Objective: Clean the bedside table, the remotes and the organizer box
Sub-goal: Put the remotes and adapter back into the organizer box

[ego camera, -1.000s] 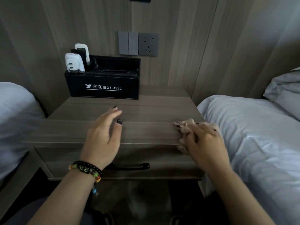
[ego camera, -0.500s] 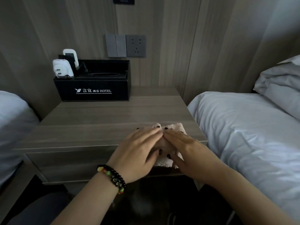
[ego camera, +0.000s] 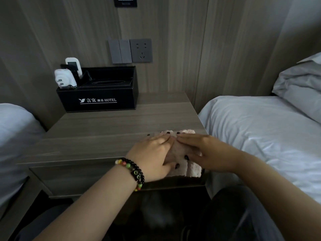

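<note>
A wooden bedside table (ego camera: 97, 134) stands between two beds. At its back left sits a black organizer box (ego camera: 99, 100) with white hotel lettering. Two white remotes stick up from its left compartment: a rounded one (ego camera: 64, 79) in front and a taller one (ego camera: 74, 66) behind. A pink cloth (ego camera: 189, 168) lies folded over the table's front right edge. My left hand (ego camera: 152, 157) and my right hand (ego camera: 206, 152) both press flat on the cloth, fingertips meeting in the middle, thumbs tucked along its front.
A white bed (ego camera: 264, 136) with a grey pillow (ego camera: 302, 84) lies to the right, another bed (ego camera: 13, 136) to the left. A switch and socket plate (ego camera: 130, 50) is on the wood wall behind. My left wrist wears a bead bracelet (ego camera: 133, 171).
My left hand moved right from the table's middle onto the cloth, joining my right hand. The cloth went from bunched under my right hand to flattened and folded over the front edge.
</note>
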{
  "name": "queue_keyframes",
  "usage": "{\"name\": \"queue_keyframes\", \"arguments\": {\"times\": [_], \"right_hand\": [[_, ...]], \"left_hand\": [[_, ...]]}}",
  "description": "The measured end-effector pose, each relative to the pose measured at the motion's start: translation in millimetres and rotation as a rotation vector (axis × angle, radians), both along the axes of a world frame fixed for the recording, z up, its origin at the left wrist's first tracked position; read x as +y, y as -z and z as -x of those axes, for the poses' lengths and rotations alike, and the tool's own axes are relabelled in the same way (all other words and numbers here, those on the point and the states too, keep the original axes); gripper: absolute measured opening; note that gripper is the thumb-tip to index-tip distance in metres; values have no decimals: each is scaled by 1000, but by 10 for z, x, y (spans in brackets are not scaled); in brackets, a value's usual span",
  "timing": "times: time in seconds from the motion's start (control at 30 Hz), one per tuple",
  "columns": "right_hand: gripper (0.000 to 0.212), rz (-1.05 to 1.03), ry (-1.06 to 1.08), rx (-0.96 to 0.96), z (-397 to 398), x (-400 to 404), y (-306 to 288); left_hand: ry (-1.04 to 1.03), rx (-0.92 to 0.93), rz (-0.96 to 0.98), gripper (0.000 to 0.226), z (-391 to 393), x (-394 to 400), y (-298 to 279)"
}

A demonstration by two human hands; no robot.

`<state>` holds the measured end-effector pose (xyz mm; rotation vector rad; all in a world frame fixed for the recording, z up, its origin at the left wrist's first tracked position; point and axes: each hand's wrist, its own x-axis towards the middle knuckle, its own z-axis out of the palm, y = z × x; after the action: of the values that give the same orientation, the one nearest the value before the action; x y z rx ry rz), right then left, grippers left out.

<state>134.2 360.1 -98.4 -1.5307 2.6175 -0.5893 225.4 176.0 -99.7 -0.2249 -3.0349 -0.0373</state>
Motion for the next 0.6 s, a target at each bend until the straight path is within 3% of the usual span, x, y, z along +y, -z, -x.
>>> {"name": "queue_keyframes", "arguments": {"times": [0.13, 0.3, 0.4, 0.6], "right_hand": [[74, -10, 66, 144, -35, 124, 232], [72, -34, 102, 208, 22, 202, 230], [70, -20, 137, 134, 99, 280, 144], [40, 12, 175, 76, 98, 263, 48]], "left_hand": [[0, 89, 33, 79, -125, 14, 200], [-31, 65, 89, 101, -63, 144, 246], [-45, 36, 63, 104, 11, 256, 228], [-62, 5, -2, 96, 38, 363, 157]]}}
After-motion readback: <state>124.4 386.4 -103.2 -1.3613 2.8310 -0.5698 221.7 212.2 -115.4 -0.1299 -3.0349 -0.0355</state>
